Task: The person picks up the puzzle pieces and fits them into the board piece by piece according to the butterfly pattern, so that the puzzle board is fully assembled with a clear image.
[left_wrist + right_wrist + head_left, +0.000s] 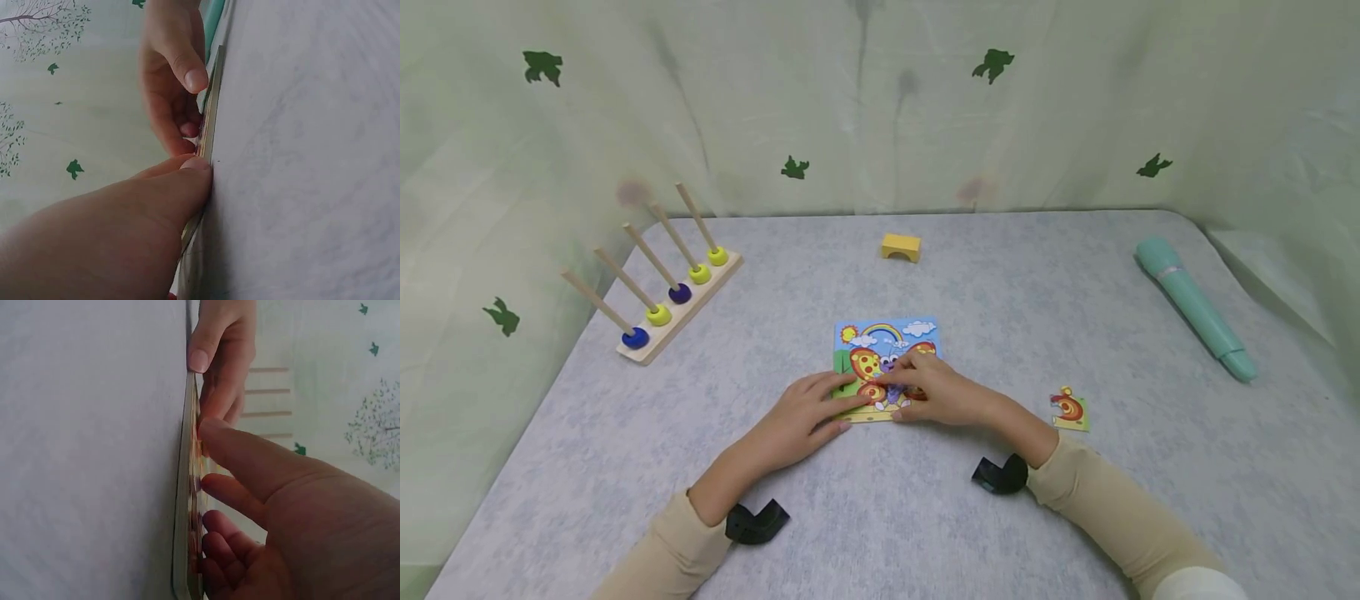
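A jigsaw puzzle (887,335) with a butterfly, a rainbow and a sun lies flat on the table in the head view. My left hand (801,418) rests on its lower left part, fingers reaching over the picture and thumb at the near edge. From the other side my right hand (951,393) touches the picture with slightly bent fingers, covering the right part of it. In the right wrist view, the fingertips (215,522) lie against the puzzle's face. A loose puzzle piece (1070,410) with a red and orange pattern sits to the right of my right forearm.
A wooden peg stand (658,332) with yellow and blue beads stands at the left. At the back lies a yellow arch block (901,247). A teal microphone-shaped object (1197,308) lies at the right. A pale curtain (895,108) closes off the table's far side.
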